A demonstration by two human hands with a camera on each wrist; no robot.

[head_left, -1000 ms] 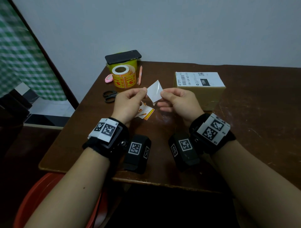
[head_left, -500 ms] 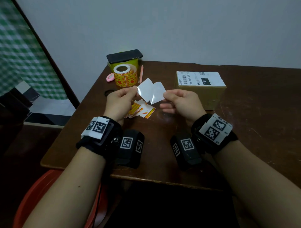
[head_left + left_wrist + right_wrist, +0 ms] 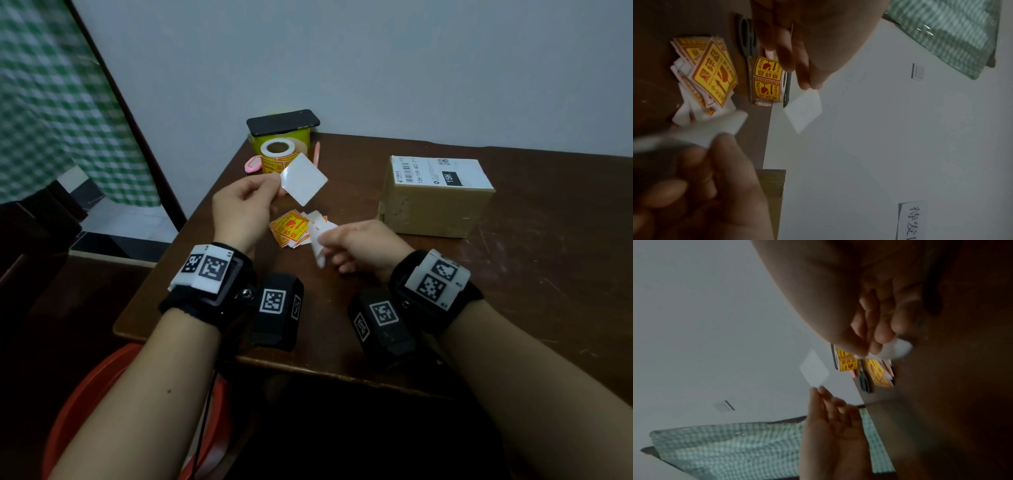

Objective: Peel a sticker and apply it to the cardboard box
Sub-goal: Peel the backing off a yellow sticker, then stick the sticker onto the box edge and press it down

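Note:
The cardboard box [image 3: 435, 202] with a white shipping label stands on the brown table [image 3: 548, 274], to the right of both hands. My left hand [image 3: 277, 180] is raised above the table and pinches a corner of a flat white square sheet [image 3: 303, 180], also visible in the wrist views [image 3: 803, 110] [image 3: 813, 368]. My right hand [image 3: 323, 240] is low over the table and pinches a curled white piece [image 3: 318, 250] [image 3: 898, 348] beside a pile of loose yellow-and-red stickers [image 3: 289, 228]. I cannot tell which white piece is the sticker and which the backing.
A roll of yellow stickers [image 3: 279, 157] stands at the back left in front of a yellow tin [image 3: 301, 138] topped by a black phone [image 3: 282, 121]. A pink item [image 3: 253, 164], an orange pen [image 3: 317, 154] and black scissors [image 3: 748, 35] lie nearby. A checked curtain [image 3: 51, 102] hangs left.
The two white pieces, joined a second ago, have come fully apart. My right hand dropped to the sticker pile with the curled piece; my left hand keeps the flat square raised.

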